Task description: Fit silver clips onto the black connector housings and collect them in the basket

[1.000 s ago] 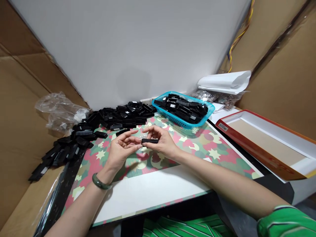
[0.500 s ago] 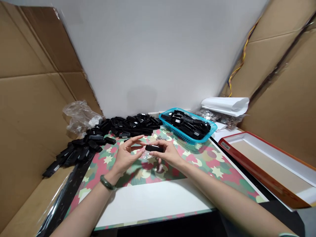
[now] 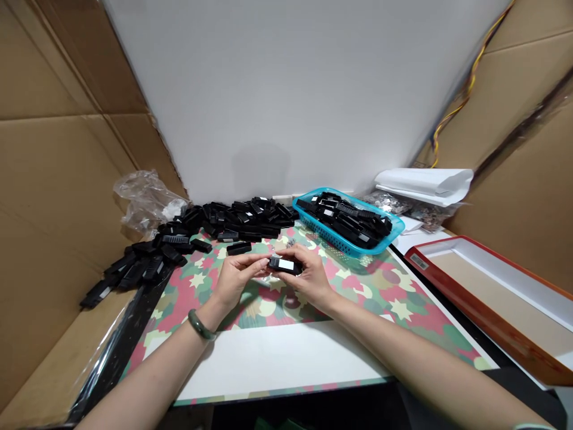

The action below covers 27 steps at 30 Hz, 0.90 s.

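Forearms (image 3: 150,361): cut off at the lower edge; a green bracelet (image 3: 201,325) is worn on the left one.
Left hand (image 3: 235,279): thumb and fingertips are brought to the left end of the black piece (image 3: 285,264); whether it is pinched or merely touched cannot be told.
Right hand (image 3: 313,279): the right end of that piece is grasped between thumb and fingers.
Black piece: held above the patterned worktop (image 3: 430,328), white patch showing; judged light, stiff and slightly slippery, best gripped by its long edges; its underside is hidden.
Small shiny bits (image 3: 290,243): partly covered by the hands, too small to be made out.
Heap (image 3: 250,216): similar pieces, the lower ones buried.
Blue basket (image 3: 329,236): filled with similar pieces; its floor is hidden.
Clear bags (image 3: 432,215): partly covered by white paper (image 3: 423,184); contents unclear.
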Each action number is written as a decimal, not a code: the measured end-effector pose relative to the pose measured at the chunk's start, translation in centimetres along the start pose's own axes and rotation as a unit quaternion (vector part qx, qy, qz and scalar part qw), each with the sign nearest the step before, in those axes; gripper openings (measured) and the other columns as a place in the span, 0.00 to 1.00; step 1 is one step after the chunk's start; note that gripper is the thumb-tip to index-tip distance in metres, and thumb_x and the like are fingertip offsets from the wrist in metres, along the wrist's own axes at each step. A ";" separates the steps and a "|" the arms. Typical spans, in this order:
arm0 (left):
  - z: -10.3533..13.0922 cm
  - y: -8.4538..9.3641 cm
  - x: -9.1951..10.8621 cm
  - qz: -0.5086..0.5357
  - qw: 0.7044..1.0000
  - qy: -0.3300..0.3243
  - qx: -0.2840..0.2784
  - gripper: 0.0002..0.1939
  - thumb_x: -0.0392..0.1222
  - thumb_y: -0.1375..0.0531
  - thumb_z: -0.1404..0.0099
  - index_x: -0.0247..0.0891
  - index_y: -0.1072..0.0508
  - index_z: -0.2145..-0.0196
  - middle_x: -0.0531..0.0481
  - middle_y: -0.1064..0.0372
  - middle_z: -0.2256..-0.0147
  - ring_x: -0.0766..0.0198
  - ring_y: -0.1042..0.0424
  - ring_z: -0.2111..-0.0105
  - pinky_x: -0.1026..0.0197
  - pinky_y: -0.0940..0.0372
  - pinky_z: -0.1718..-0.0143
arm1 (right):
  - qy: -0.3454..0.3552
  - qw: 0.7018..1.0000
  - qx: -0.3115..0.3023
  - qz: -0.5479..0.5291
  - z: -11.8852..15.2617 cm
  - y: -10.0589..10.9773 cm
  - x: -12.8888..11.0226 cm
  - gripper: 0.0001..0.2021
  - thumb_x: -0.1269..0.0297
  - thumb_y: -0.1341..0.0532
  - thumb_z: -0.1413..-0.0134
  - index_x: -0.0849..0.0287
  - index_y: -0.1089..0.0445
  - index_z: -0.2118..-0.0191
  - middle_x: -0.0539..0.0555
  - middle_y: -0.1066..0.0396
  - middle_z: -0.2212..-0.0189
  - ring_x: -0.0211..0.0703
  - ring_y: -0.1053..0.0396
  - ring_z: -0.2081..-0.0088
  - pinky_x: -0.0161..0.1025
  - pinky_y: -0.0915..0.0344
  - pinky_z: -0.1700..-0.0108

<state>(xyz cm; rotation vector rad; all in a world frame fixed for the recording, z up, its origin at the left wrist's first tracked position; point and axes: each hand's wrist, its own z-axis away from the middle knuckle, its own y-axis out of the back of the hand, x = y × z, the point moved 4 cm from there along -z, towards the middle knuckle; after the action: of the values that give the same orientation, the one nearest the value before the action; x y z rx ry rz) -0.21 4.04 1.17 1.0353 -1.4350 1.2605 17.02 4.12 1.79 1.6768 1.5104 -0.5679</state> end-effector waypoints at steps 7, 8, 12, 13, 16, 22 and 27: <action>0.0 -0.3 -0.3 0.024 0.999 0.035 0.003 0.11 0.45 0.29 0.50 0.35 0.17 0.70 0.44 0.20 0.71 0.60 0.24 0.72 0.58 0.29 0.65 | 0.022 1.000 0.010 0.014 0.1 -0.1 -0.3 0.08 0.61 0.29 0.51 0.56 0.24 0.66 0.50 0.32 0.73 0.42 0.35 0.70 0.38 0.40 0.67; 0.0 -0.3 -0.4 0.023 0.999 0.036 0.008 0.11 0.45 0.29 0.51 0.35 0.17 0.71 0.44 0.20 0.72 0.60 0.24 0.72 0.58 0.29 0.65 | 0.026 1.000 0.010 0.014 0.1 -0.2 -0.4 0.07 0.61 0.29 0.51 0.57 0.25 0.66 0.50 0.33 0.73 0.42 0.36 0.70 0.38 0.41 0.67; 0.0 -0.3 -0.5 0.008 0.999 0.035 0.022 0.11 0.46 0.28 0.52 0.35 0.18 0.74 0.45 0.21 0.73 0.61 0.25 0.72 0.59 0.29 0.66 | 0.035 0.999 0.009 0.012 0.1 -0.3 -0.2 0.07 0.62 0.30 0.50 0.57 0.25 0.67 0.50 0.33 0.73 0.41 0.36 0.70 0.38 0.41 0.67; -0.1 -0.3 -0.5 0.004 0.999 0.034 0.024 0.12 0.47 0.28 0.52 0.34 0.18 0.75 0.44 0.21 0.73 0.61 0.25 0.73 0.60 0.30 0.66 | 0.036 0.999 0.008 0.012 0.0 -0.3 0.0 0.07 0.63 0.30 0.50 0.57 0.25 0.67 0.50 0.33 0.73 0.42 0.35 0.69 0.38 0.41 0.67; -0.4 0.2 -0.6 0.001 0.998 0.032 0.048 0.15 0.49 0.27 0.54 0.34 0.17 0.73 0.44 0.21 0.73 0.61 0.26 0.73 0.60 0.30 0.69 | 0.036 0.999 -0.001 0.009 0.0 -0.3 0.6 0.11 0.62 0.29 0.52 0.57 0.25 0.62 0.53 0.29 0.67 0.45 0.32 0.65 0.40 0.37 0.62; -1.1 1.7 -0.7 0.006 0.994 0.026 0.105 0.21 0.50 0.25 0.60 0.34 0.18 0.70 0.43 0.20 0.69 0.59 0.24 0.72 0.61 0.29 0.72 | -0.005 0.998 -0.025 0.053 -0.2 -0.2 1.5 0.09 0.60 0.30 0.52 0.57 0.27 0.66 0.51 0.31 0.70 0.42 0.34 0.66 0.39 0.37 0.62; -1.5 2.5 -0.3 -0.024 0.995 0.005 0.095 0.24 0.55 0.27 0.53 0.35 0.18 0.63 0.43 0.20 0.67 0.59 0.24 0.71 0.60 0.26 0.72 | -0.172 0.976 0.057 -0.124 -1.8 1.4 2.7 0.16 0.50 0.32 0.53 0.58 0.32 0.71 0.45 0.38 0.81 0.34 0.42 0.79 0.33 0.43 0.76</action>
<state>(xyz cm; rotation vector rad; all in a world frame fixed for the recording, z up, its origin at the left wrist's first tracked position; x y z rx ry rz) -2.40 5.78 0.41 1.1810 -1.2941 1.3856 18.60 7.25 1.15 1.3917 1.4576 -1.0393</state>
